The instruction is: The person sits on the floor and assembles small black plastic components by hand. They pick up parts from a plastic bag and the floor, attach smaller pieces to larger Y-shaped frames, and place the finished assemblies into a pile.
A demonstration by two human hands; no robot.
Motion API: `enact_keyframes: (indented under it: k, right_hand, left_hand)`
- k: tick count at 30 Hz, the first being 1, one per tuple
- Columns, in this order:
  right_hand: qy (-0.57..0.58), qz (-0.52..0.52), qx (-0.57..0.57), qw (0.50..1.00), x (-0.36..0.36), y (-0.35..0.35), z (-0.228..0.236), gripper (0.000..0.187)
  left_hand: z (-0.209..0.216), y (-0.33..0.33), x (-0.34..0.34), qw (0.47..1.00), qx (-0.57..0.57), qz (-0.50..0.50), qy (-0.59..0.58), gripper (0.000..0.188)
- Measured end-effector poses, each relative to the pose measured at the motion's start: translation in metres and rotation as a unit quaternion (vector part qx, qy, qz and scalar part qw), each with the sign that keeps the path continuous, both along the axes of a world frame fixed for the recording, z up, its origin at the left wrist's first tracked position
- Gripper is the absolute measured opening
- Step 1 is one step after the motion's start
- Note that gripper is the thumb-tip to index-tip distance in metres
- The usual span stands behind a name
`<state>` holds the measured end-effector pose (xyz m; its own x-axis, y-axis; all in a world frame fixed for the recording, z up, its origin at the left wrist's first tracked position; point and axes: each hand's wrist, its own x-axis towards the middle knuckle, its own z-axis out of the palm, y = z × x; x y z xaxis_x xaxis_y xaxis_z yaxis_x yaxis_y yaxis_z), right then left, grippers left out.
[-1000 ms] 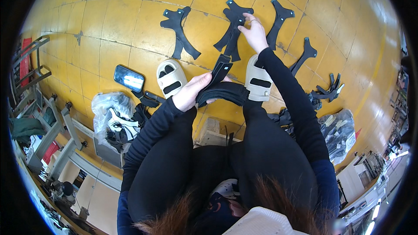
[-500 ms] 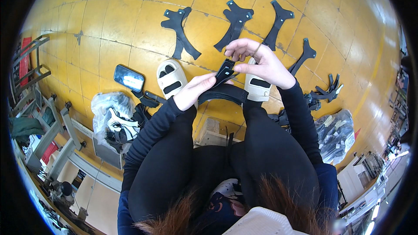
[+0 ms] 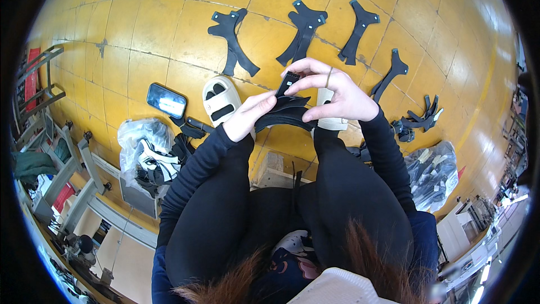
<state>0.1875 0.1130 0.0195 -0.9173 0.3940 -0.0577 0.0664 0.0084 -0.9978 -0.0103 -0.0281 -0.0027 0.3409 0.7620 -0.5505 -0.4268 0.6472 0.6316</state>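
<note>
A: Which containers do you see, and what is in them?
B: On the left, one clear plastic bag (image 3: 128, 138) with black and white pieces (image 3: 156, 160) in it. On the right, another clear bag (image 3: 449, 155), which holds dark pieces (image 3: 428, 183).
A: And how many of other things?
B: On the yellow floor (image 3: 152, 34) the black forked pieces (image 3: 304, 29) lie in four places, some overlapping. There is also one phone (image 3: 166, 101) and two beige sandals (image 3: 224, 101).
A: What about the hands?
B: The left hand (image 3: 250, 115) grips the black straps (image 3: 284, 118), which are above the floor, between the two hands. The right hand (image 3: 340, 94) has its fingers bent around their upper part; whether it grips, I cannot tell.
</note>
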Motion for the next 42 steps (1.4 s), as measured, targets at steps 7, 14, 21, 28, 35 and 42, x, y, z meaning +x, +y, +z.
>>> enact_keyframes:
  k: [7, 14, 21, 28, 35, 42]
  right_hand:
    - [0.017, -0.102, 0.054, 0.993, -0.005, -0.008, -0.002, 0.014]
    - [0.078, -0.103, 0.214, 0.968, -0.005, -0.014, 0.008, 0.013]
    - [0.097, -0.135, 0.340, 0.926, -0.011, -0.022, 0.015, 0.018]
    - [0.209, -0.119, 0.382, 0.892, -0.018, -0.034, 0.023, 0.021]
    - [0.271, -0.138, 0.364, 0.881, -0.026, -0.038, 0.036, 0.015]
    - [0.095, -0.297, 0.321, 0.894, -0.026, 0.011, 0.011, 0.016]
  left_hand:
    - [-0.003, 0.000, 0.001, 1.000, -0.028, 0.002, -0.010, 0.044]
    - [-0.009, -0.001, 0.000, 0.998, -0.039, 0.013, -0.054, 0.045]
    - [-0.003, 0.000, 0.004, 0.998, -0.022, 0.035, -0.056, 0.038]
    - [0.008, 0.001, 0.007, 0.998, -0.037, 0.020, -0.050, 0.038]
    - [0.005, 0.002, 0.010, 0.999, -0.024, -0.011, -0.039, 0.038]
    - [-0.011, -0.004, 0.016, 0.993, -0.122, -0.007, -0.006, 0.039]
